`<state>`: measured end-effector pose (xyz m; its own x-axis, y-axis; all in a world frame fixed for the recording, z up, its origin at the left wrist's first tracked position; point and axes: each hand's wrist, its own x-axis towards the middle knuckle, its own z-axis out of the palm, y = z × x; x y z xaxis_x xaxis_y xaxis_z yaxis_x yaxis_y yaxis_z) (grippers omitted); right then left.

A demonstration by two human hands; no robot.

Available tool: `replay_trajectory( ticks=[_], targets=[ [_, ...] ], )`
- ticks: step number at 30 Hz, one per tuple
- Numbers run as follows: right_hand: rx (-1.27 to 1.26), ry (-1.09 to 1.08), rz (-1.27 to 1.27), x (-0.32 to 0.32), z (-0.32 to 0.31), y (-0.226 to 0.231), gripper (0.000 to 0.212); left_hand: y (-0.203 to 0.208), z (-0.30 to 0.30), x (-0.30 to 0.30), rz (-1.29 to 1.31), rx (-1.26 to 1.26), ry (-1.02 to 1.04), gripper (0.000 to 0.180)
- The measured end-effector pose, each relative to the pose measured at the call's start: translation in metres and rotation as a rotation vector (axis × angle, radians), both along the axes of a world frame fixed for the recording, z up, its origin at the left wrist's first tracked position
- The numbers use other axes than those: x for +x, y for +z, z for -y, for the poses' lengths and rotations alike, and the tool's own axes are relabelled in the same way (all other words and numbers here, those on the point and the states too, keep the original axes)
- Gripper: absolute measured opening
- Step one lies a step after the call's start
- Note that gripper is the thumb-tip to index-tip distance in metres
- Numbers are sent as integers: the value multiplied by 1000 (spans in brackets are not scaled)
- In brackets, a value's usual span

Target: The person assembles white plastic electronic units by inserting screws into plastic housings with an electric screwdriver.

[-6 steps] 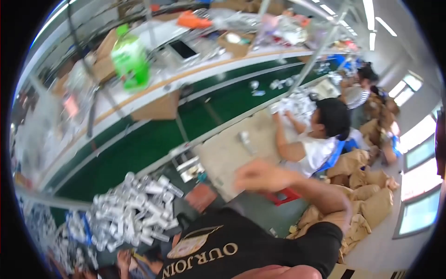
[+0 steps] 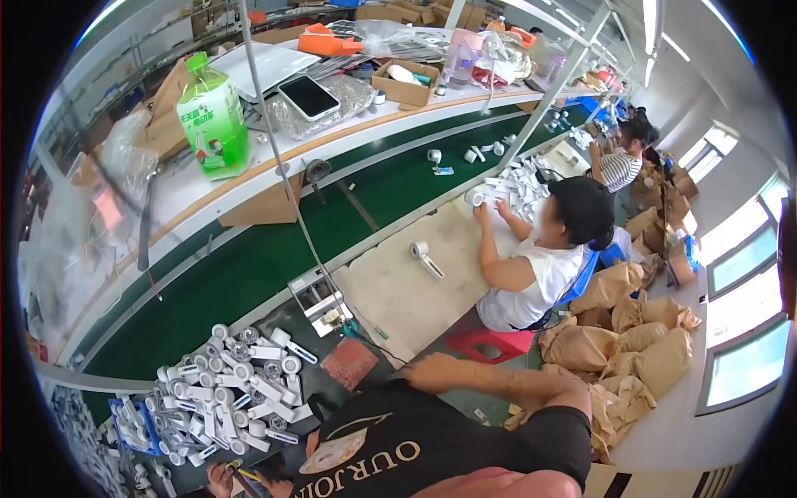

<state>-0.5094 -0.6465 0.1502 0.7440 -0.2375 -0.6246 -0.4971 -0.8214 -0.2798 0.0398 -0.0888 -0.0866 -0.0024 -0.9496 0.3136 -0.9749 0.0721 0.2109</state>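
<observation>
My right hand (image 2: 429,373) is close to my black shirt, beside the near corner of a beige work mat (image 2: 390,303). Its fingers are blurred and partly hidden, so any grip cannot be made out. My left hand does not show plainly. A reddish square block (image 2: 349,363) lies left of my right hand, and behind it stands a small metal fixture (image 2: 320,305) with a teal-and-black cable. On the mat rests a white part with a round head and short handle, like a handheld fan (image 2: 425,257). Many similar fans form a pile (image 2: 232,390) at the left.
A green conveyor belt (image 2: 249,270) runs behind the bench. Above it, a shelf holds a green bottle (image 2: 212,124), a phone (image 2: 309,98) and a cardboard box (image 2: 404,83). A co-worker (image 2: 540,261) sits at the right, near brown sacks (image 2: 618,349). Another person's hands (image 2: 222,480) show lower left.
My right hand has drawn back from over the mat toward my shirt. The view has shifted a little and is sharper.
</observation>
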Motion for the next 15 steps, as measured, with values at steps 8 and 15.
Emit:
replay_trajectory(
  ticks=[8, 15],
  targets=[
    [77, 160, 118, -11, -6, -33, 47, 5, -81, 4, -113, 147, 217, 50],
    [-35, 290, 170, 5, 5, -31, 16, 7, 66, -242, -347, 192, 1545, 60]
  ],
)
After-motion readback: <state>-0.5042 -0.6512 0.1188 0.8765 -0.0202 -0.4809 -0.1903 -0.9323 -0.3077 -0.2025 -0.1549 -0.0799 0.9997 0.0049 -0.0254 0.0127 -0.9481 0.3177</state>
